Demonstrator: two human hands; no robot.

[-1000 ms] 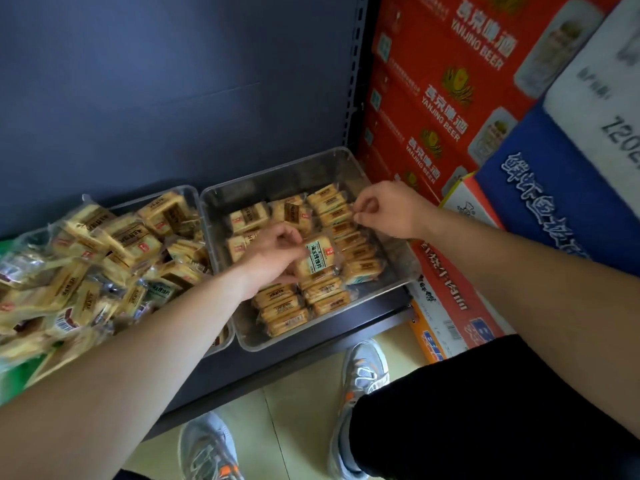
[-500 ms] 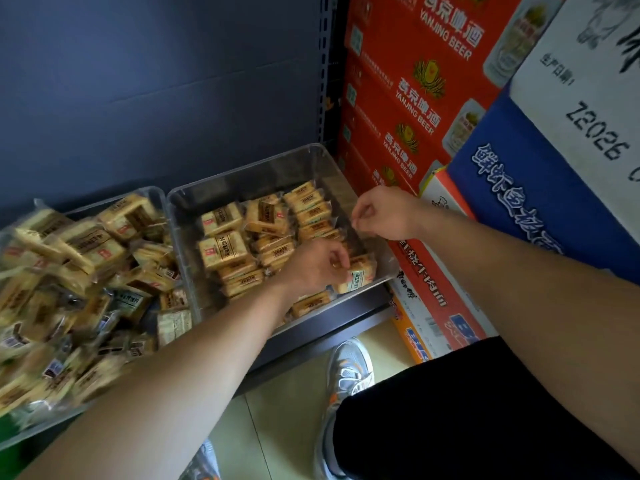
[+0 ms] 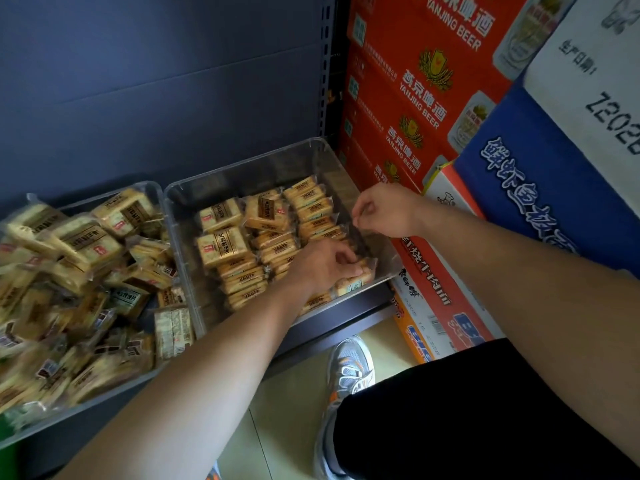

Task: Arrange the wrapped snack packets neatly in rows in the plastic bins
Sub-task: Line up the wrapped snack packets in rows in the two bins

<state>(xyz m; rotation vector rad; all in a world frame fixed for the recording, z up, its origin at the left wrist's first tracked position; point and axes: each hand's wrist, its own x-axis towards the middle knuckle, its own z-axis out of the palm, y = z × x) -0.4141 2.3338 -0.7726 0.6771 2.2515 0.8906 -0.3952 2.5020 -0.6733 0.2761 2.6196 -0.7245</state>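
I see left hand (image 3: 323, 268) fingers curled round a snack packet (image 3: 354, 282) in the right bin (image 3: 242, 174); right hand (image 3: 384, 211) fingertips pinched, on what I cannot tell.

A: Where's the way into the right bin (image 3: 249, 174)?
B: From above, at its 12 o'clock end: bare floor behind the snack packets (image 3: 225, 247), plus a strip along its 9 o'clock wall.
A: And 3 o'clock?
B: Blocked: beer cartons (image 3: 408, 109) stand just beside that wall, and the right hand (image 3: 384, 211) hangs over it. The left hand (image 3: 322, 268), gripping one of the snack packets, fills 5 o'clock.
A: The left bin (image 3: 157, 195)?
B: Heaped past its rim, as far as the blur shows
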